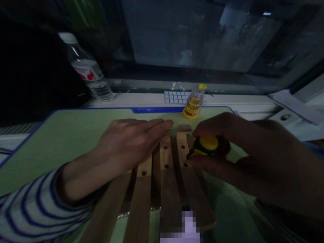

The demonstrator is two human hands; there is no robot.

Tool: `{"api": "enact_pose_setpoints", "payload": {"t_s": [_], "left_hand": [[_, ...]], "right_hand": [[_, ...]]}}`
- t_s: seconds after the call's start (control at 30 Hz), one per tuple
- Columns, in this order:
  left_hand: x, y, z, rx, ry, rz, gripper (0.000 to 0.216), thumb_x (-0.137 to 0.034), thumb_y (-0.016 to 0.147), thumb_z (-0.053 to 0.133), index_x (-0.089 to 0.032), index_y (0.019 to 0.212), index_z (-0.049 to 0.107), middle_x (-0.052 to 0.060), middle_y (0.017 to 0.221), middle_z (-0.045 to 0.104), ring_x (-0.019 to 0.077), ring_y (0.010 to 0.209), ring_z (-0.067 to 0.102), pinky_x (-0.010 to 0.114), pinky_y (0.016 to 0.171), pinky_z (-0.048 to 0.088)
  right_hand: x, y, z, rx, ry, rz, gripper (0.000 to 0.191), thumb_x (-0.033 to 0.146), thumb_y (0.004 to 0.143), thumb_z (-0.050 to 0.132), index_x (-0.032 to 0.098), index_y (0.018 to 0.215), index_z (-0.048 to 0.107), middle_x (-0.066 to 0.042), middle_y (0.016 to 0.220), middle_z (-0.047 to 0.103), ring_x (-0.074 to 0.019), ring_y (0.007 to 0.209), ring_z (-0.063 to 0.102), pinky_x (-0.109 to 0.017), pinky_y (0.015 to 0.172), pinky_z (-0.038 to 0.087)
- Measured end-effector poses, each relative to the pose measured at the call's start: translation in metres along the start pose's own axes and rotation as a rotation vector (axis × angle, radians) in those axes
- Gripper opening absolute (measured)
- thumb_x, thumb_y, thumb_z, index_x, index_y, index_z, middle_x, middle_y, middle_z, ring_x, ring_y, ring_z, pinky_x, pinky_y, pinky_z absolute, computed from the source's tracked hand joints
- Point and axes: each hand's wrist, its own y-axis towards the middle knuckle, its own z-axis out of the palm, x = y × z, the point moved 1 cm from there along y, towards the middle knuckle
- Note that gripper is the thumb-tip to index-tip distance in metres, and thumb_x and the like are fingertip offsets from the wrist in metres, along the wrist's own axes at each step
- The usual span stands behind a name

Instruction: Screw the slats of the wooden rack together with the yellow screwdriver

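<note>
Several light wooden slats [169,189] with dark round holes near their far ends lie side by side, pointing away from me. Across the far ends of the left slats rests my left hand [131,138], fingers stretched out together and palm down; it hides what lies beneath. Beside the rightmost slat, my right hand [243,152] grips a small yellow and black tape measure [209,143] between thumb and fingers. A short wooden piece [184,128] shows at the far end of that slat. The near end of the slats is partly covered by a pixelated patch.
The slats lie on a pale green board [83,131] with a blue edge. At its far edge stands a small clear bottle with a yellow cap [194,103]. Farther left is a water bottle [88,71] by the window sill [144,100]. Papers [293,104] lie at the right.
</note>
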Motion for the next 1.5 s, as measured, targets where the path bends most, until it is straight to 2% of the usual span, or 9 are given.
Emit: {"api": "enact_pose_setpoints", "payload": {"t_s": [0.13, 0.3, 0.47, 0.67, 0.77, 0.93, 1.13, 1.33, 1.5], "left_hand": [[-0.0011, 0.0036, -0.0015, -0.031, 0.005, 0.005, 0.033, -0.031, 0.097, 0.037, -0.024, 0.124, 0.055, 0.004, 0.103, 0.073, 0.0210, 0.077, 0.070, 0.031, 0.056, 0.048], [-0.0021, 0.0053, -0.0056, -0.046, 0.000, 0.023, 0.033, -0.030, 0.097, 0.036, -0.021, 0.121, 0.056, 0.003, 0.102, 0.073, 0.0206, 0.075, 0.069, 0.030, 0.056, 0.047], [-0.0028, 0.0056, -0.0053, -0.008, 0.032, 0.004, 0.035, -0.030, 0.098, 0.032, -0.024, 0.122, 0.057, 0.004, 0.089, 0.074, 0.0215, 0.072, 0.069, 0.030, 0.052, 0.042], [-0.0043, 0.0065, -0.0080, -0.001, -0.026, 0.009, 0.035, -0.029, 0.099, 0.033, -0.020, 0.123, 0.056, 0.003, 0.107, 0.072, 0.0218, 0.082, 0.070, 0.032, 0.060, 0.050], [-0.0049, 0.0074, -0.0096, -0.006, -0.015, 0.015, 0.035, -0.029, 0.100, 0.030, -0.019, 0.119, 0.057, 0.003, 0.105, 0.073, 0.0211, 0.078, 0.071, 0.032, 0.058, 0.050], [-0.0048, 0.0075, -0.0090, -0.040, 0.010, 0.027, 0.031, -0.028, 0.099, 0.034, -0.019, 0.118, 0.057, 0.003, 0.102, 0.074, 0.0207, 0.075, 0.071, 0.031, 0.056, 0.050], [-0.0038, 0.0067, -0.0080, 0.031, -0.001, -0.016, 0.036, -0.030, 0.099, 0.030, -0.023, 0.124, 0.056, 0.004, 0.107, 0.072, 0.0216, 0.080, 0.070, 0.033, 0.061, 0.052], [-0.0011, 0.0023, -0.0030, 0.003, -0.004, -0.002, 0.034, -0.032, 0.098, 0.035, -0.027, 0.128, 0.051, 0.003, 0.104, 0.072, 0.0209, 0.082, 0.069, 0.032, 0.062, 0.050], [-0.0015, 0.0043, -0.0035, 0.020, -0.037, -0.008, 0.034, -0.033, 0.097, 0.037, -0.025, 0.125, 0.053, 0.005, 0.101, 0.072, 0.0225, 0.081, 0.069, 0.033, 0.062, 0.050]], "right_hand": [[0.0000, 0.0003, 0.0016, -0.030, 0.003, -0.036, 0.024, 0.038, 0.095, 0.048, 0.027, 0.115, 0.050, 0.008, 0.097, 0.068, -0.0060, 0.072, 0.066, -0.016, 0.054, 0.048], [-0.0001, 0.0005, 0.0015, 0.003, 0.071, -0.073, 0.034, 0.034, 0.096, 0.047, 0.027, 0.129, 0.050, 0.003, 0.113, 0.070, -0.0136, 0.092, 0.070, -0.023, 0.078, 0.057], [0.0022, -0.0040, 0.0010, 0.003, 0.071, -0.066, 0.046, 0.027, 0.095, 0.047, 0.026, 0.141, 0.039, 0.004, 0.131, 0.062, -0.0117, 0.106, 0.065, -0.020, 0.093, 0.052], [0.0044, -0.0037, -0.0004, 0.039, 0.023, -0.027, 0.041, 0.029, 0.095, 0.044, 0.035, 0.136, 0.044, 0.009, 0.112, 0.071, -0.0120, 0.081, 0.072, -0.020, 0.071, 0.059], [0.0046, -0.0018, -0.0016, 0.039, 0.057, -0.043, 0.035, 0.031, 0.096, 0.045, 0.034, 0.131, 0.048, 0.011, 0.101, 0.073, -0.0087, 0.072, 0.071, -0.016, 0.070, 0.057], [0.0044, -0.0024, -0.0036, 0.020, 0.074, -0.071, 0.026, 0.033, 0.095, 0.049, 0.030, 0.121, 0.053, 0.011, 0.107, 0.070, -0.0061, 0.081, 0.069, -0.011, 0.077, 0.053], [0.0044, -0.0025, -0.0029, 0.024, 0.062, -0.062, 0.022, 0.036, 0.093, 0.052, 0.031, 0.114, 0.054, 0.015, 0.093, 0.070, -0.0046, 0.073, 0.068, -0.012, 0.062, 0.053], [0.0037, 0.0005, -0.0013, 0.001, 0.002, -0.056, 0.022, 0.039, 0.093, 0.051, 0.027, 0.111, 0.054, 0.008, 0.094, 0.070, -0.0100, 0.076, 0.069, -0.019, 0.065, 0.054], [0.0051, -0.0003, -0.0021, 0.003, -0.007, -0.060, 0.023, 0.038, 0.094, 0.049, 0.026, 0.113, 0.051, 0.006, 0.096, 0.070, -0.0110, 0.074, 0.069, -0.019, 0.060, 0.053]]}}
